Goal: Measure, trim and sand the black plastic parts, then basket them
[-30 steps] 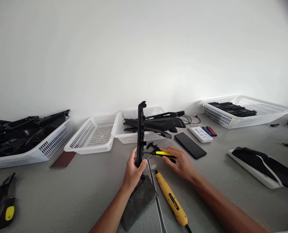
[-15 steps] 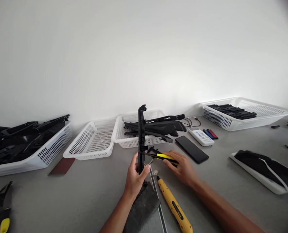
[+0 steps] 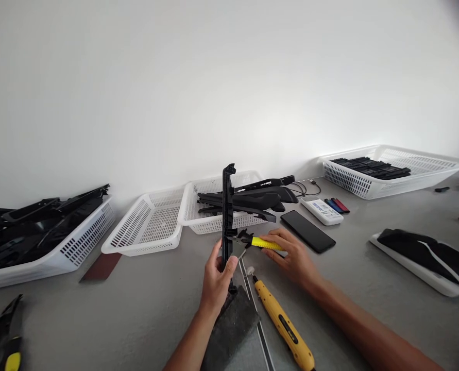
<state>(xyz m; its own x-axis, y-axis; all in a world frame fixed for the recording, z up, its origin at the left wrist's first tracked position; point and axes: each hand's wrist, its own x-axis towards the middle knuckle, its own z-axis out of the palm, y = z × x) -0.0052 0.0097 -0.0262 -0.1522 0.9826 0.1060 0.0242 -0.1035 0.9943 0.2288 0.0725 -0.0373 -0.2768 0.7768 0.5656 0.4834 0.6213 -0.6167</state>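
In my left hand (image 3: 216, 281) a long, narrow black plastic strip (image 3: 226, 203) stands upright, the fingers wrapped round its lower part. A dark block (image 3: 235, 330) lies below the strip's lower end. My right hand (image 3: 289, 255) is closed on the handles of cutting pliers (image 3: 267, 243) with yellow and black grips. The jaws point left and meet the strip's right side just above my left thumb; whether they close on it cannot be made out. A yellow pen-shaped rotary tool (image 3: 285, 325) with a pale tip rests on the table below my right hand.
White baskets stand along the wall: the left one (image 3: 74, 257) heaped with black parts, the middle one (image 3: 204, 224) and right one (image 3: 362, 190) also bearing parts. A phone (image 3: 308, 232), white box (image 3: 324, 211), brown sheet (image 3: 101, 267) and black-and-white piece (image 3: 418, 263) lie around.
The pliers have turned in my right hand, so the yellow grip shows more fully and the jaws sit at the strip. The view has shifted slightly.
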